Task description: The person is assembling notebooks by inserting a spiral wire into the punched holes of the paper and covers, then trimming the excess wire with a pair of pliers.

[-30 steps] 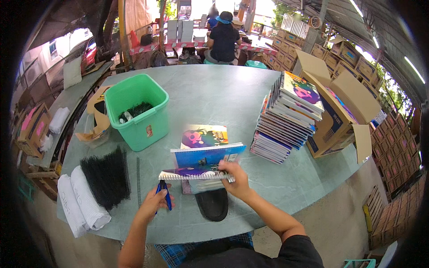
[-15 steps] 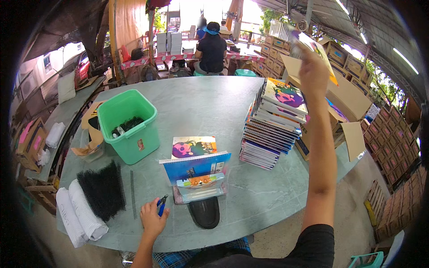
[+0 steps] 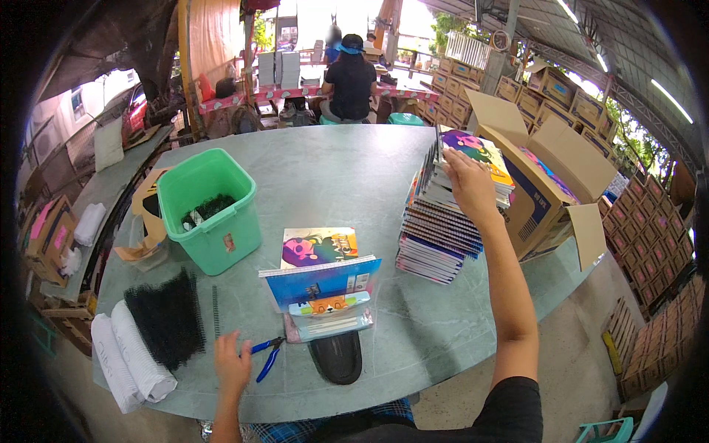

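Observation:
My right hand (image 3: 469, 184) rests with fingers stretched out on the top notebook (image 3: 484, 151) of a tall, leaning stack of spiral notebooks (image 3: 443, 221) on the right. The cover is orange and purple with a drawn face. Near the front edge, my left hand (image 3: 233, 362) is open, fingers apart, beside blue-handled pliers (image 3: 269, 353) on the table. In front of me an open notebook with a blue cover (image 3: 317, 280) stands propped on a small holder with a cartoon animal picture (image 3: 329, 304). Behind it lies another notebook (image 3: 310, 245). A black flat pad (image 3: 336, 359) sits before the holder.
A green bin (image 3: 233, 247) holding black coils stands left. Nearer lie a heap of black spiral coils (image 3: 166, 317), a single coil (image 3: 216, 310) and white rolls (image 3: 125, 362). An open carton (image 3: 535, 210) is behind the stack. A person (image 3: 350, 81) sits at a far table.
My right hand has come down from the air with a notebook, which now lies on the stack. My left hand has let go of the pliers and drawn slightly left.

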Motion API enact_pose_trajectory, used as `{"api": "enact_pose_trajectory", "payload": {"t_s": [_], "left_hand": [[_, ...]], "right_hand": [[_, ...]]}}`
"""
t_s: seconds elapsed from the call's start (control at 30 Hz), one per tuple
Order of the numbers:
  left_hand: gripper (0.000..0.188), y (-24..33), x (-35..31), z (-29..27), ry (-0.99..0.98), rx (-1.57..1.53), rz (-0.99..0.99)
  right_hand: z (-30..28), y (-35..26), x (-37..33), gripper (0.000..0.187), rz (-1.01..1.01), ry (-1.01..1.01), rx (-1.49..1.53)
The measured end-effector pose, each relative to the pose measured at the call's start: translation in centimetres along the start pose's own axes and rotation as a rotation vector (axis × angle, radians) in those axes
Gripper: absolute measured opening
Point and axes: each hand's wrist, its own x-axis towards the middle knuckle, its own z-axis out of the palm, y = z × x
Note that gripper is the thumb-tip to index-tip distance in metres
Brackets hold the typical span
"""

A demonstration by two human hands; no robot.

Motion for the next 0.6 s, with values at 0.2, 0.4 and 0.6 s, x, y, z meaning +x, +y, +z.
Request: {"api": "enact_pose_trajectory", "payload": {"t_s": [0.2, 0.4, 0.6], "left_hand": [[0.028, -2.7, 0.8, -1.9, -0.128, 0.267, -0.338], [0.022, -2.4, 2.6, -2.6, 0.018, 0.142, -0.333], [0.014, 2.1, 5.8, -9.5, 0.353, -0.414, -0.243]], "right_hand": [[1.2, -1.8, 1.0, 0.039, 0.044, -0.083, -0.105], [3.7, -17.7, -5.6, 0.048, -0.289, -0.070, 0.417], [7.8, -24.6, -6.1, 0.023, -0.252, -0.631, 0.580]]}}
